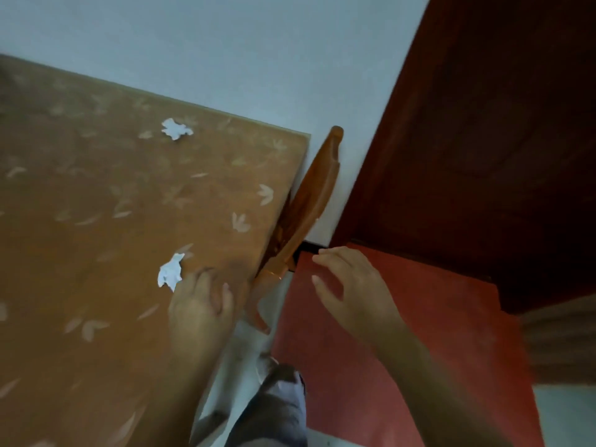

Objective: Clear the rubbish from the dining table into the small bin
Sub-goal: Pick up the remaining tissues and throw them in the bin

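The dining table (pixel 96 221) has an orange-brown cloth with pale leaf prints. Two crumpled white paper scraps lie on it: a far scrap (pixel 175 129) near the wall edge and a near scrap (pixel 170 273) close to the table's right edge. My left hand (pixel 200 304) rests on the cloth just right of the near scrap, fingers bent, touching or almost touching it. My right hand (pixel 351 285) hovers off the table over a red mat, fingers spread, holding nothing. No bin is in view.
An orange wooden chair (pixel 309 201) stands tucked against the table's right edge, next to the white wall. A dark red door (pixel 483 124) fills the right side. A red mat (pixel 403 350) covers the floor below it. My leg in grey trousers (pixel 274 408) shows at the bottom.
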The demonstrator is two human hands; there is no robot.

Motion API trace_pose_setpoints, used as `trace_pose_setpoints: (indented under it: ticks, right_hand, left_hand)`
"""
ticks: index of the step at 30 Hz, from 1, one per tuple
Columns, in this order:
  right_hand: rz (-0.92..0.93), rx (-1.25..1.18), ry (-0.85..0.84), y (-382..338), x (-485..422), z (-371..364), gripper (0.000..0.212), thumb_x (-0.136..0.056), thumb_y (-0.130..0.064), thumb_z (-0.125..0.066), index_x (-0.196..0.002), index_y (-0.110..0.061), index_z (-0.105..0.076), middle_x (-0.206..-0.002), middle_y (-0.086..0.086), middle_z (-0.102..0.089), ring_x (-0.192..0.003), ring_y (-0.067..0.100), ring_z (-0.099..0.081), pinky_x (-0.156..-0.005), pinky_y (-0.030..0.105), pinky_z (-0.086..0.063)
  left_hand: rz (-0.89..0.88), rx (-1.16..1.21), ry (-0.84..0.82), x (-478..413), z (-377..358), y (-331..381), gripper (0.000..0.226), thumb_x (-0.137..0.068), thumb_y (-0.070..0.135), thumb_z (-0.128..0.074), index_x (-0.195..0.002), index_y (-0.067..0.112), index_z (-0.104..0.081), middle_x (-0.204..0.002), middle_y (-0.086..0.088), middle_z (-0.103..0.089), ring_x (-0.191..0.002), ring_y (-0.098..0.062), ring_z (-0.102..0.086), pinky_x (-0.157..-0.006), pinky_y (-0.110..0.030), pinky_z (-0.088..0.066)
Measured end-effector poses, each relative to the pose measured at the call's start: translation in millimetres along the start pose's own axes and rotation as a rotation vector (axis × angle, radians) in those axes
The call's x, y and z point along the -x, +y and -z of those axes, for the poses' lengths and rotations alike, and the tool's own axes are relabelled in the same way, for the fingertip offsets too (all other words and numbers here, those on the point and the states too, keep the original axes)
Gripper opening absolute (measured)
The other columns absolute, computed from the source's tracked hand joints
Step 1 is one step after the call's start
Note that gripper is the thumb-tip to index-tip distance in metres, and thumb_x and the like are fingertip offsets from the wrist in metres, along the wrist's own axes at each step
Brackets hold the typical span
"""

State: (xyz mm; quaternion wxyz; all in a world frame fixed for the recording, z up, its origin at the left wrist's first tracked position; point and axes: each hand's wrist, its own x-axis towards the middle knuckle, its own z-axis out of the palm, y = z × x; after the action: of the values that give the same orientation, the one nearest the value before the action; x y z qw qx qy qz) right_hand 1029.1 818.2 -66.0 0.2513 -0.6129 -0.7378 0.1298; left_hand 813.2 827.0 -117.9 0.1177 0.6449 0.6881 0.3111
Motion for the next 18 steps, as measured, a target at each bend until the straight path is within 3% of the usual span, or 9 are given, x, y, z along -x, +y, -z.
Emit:
trace_pose_setpoints:
  ticks: [7,11,18]
  right_hand:
    - [0.166,-0.001,-0.135,-15.3,-109.9,-28.4,0.037,-0.081,-0.033,-0.045,-0.104,-0.010,-0.064,-0.106,0.006,-0.064,-0.103,0.019,-0.056,-0.089,0.032,-0.046]
    - [0.201,-0.034,-0.185,-19.7,-146.1,-53.0,0.033,-0.082,-0.030,-0.050,-0.104,-0.011,-0.064,-0.107,0.004,-0.064,-0.104,0.017,-0.054,-0.089,0.024,-0.041]
    - [0.271,-0.091,-0.303,-23.7,-170.6,-81.7,0.029,-0.083,-0.023,-0.057,-0.109,-0.010,-0.061,-0.107,0.005,-0.061,-0.102,0.017,-0.053,-0.086,0.023,-0.039]
  left_hand:
    - [0.203,-0.061,0.080,-59.3,-28.6,-65.7,0.036,-0.081,0.023,-0.045,-0.102,0.001,-0.062,-0.102,-0.019,-0.063,-0.091,-0.036,-0.056,-0.080,-0.046,-0.046]
    - [0.302,-0.101,0.040,-69.6,-43.1,-91.3,0.028,-0.081,0.012,-0.056,-0.106,0.001,-0.062,-0.102,-0.020,-0.063,-0.092,-0.037,-0.056,-0.078,-0.046,-0.046]
    - [0.525,-0.116,-0.035,-61.4,-58.0,-110.3,0.037,-0.076,0.012,-0.069,-0.110,0.000,-0.061,-0.103,-0.023,-0.059,-0.091,-0.041,-0.055,-0.079,-0.048,-0.046]
